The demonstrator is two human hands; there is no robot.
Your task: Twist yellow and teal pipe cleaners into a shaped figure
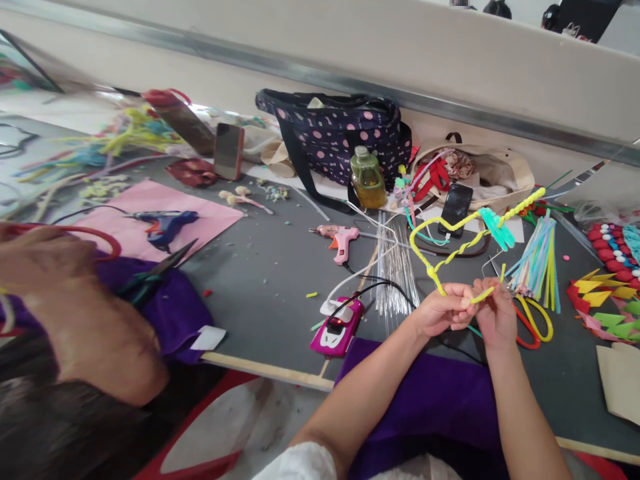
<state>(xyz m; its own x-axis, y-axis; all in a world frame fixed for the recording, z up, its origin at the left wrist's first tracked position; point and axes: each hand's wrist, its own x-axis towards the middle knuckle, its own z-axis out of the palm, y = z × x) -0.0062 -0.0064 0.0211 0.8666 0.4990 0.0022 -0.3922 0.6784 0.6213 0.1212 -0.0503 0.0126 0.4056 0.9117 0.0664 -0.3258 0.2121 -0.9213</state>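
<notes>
My left hand (447, 310) is closed in a pinch on a yellow pipe cleaner (423, 252), which is bent into a loop above the table. Its far end is twisted into a thicker stem, and a teal fuzzy bundle (497, 229) is fixed near that end. Close beside it, my right hand (496, 321) has its fingers pressed together around a loose yellow end of the same pipe cleaner. The fingertips of both hands nearly meet. Scissors with red and yellow handles (540, 327) lie behind my right hand, partly hidden by it.
A pink glue gun (341, 241), a magenta power strip (340, 330) and metal wires (395, 273) lie left of my hands. Pipe cleaners (537, 260) are bundled at right. Further left, another person's hand (45, 260) is near dark scissors (157, 273) and a blue glue gun (165, 227).
</notes>
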